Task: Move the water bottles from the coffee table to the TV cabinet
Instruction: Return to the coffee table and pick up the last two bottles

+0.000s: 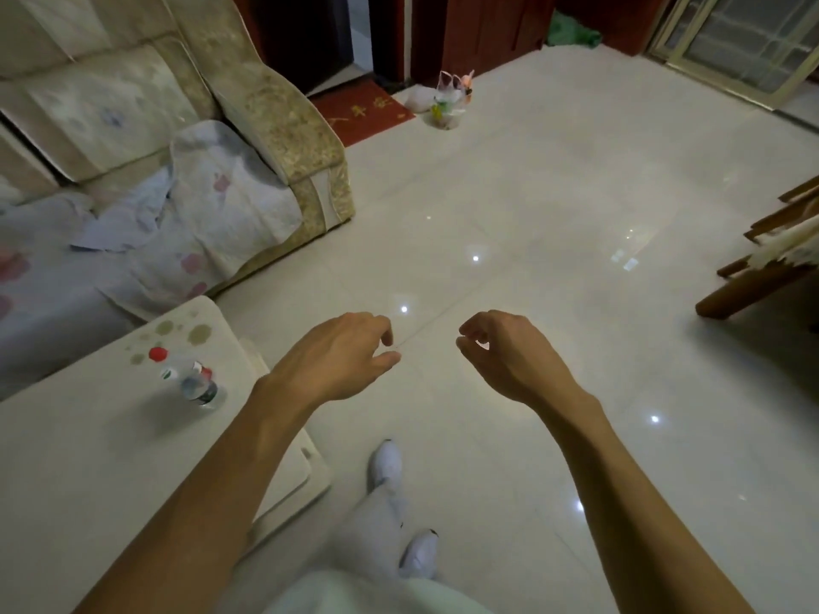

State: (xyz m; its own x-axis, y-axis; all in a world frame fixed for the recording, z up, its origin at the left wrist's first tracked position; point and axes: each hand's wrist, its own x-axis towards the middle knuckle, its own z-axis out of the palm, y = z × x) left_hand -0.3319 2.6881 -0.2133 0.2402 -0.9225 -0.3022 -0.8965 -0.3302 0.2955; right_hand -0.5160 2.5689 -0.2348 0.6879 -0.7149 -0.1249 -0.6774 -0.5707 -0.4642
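Two clear water bottles stand close together on the white coffee table (88, 458) at the lower left. One has a red cap (158, 354); the other (201, 385) has a green and red label. My left hand (337, 356) hovers to the right of the bottles, past the table's edge, fingers loosely curled and holding nothing. My right hand (505, 356) hangs over the floor further right, fingers curled, also holding nothing. The TV cabinet is not in view.
A beige sofa (266, 126) with crumpled cloths stands at the upper left, behind the table. Glossy white floor tiles (532, 214) spread ahead. A wooden chair (762, 268) is at the right edge. A red doormat (363, 110) and small bags lie by the far doorway.
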